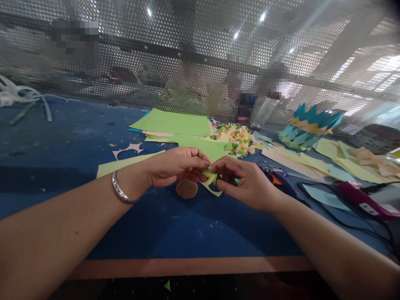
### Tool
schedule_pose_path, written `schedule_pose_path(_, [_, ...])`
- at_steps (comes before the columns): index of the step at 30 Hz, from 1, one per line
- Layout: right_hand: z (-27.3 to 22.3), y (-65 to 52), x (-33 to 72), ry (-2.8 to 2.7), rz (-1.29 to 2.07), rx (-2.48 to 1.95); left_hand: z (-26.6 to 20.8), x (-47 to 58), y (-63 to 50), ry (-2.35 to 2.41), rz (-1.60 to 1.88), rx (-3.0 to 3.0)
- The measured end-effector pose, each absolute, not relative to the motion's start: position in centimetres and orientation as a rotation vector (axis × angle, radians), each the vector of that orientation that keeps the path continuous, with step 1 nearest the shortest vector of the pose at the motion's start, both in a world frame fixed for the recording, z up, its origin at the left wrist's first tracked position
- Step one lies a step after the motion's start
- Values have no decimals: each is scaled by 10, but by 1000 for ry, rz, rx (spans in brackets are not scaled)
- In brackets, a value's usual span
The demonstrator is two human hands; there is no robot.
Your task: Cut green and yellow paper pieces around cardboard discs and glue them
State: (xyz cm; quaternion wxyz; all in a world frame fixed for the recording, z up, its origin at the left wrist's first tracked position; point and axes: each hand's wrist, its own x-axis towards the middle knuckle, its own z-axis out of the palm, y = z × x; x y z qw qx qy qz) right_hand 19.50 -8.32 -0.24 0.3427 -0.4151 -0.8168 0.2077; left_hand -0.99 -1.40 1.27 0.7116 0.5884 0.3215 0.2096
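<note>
A small folded piece of yellow-green paper (211,177) sits between my two hands above the blue table. My left hand (183,164), with a silver bangle at its wrist, pinches it from the left. From the right, my right hand (240,177) has thumb and fingers curled around its other side; part of the paper is hidden by the fingers. Just below my left hand lies a round brown disc (186,189). A pale yellow paper scrap with a curved cut edge (215,191) shows under the hands.
Green paper sheets (178,121) lie behind, beside a heap of small curled paper pieces (237,139). At right are a teal paper crown (312,127), paper strips, a blue tool with an orange trigger (276,179) and a purple power strip (364,200) with cords. A perforated panel (200,50) stands behind.
</note>
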Motion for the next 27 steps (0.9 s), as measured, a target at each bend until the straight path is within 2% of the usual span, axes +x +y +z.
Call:
schedule_pose_path(13, [0,-85,195,-2073,443,-1099,15,-10,-17,744,483,1327])
schedule_pose_path(19, [-2,-82,201,-2016,376,-1150,24,-11,-24,782,790,1718])
schedule_pose_path(27, [1,-80,201,-1997,332,-1185,28,-12,-38,786,853,2168])
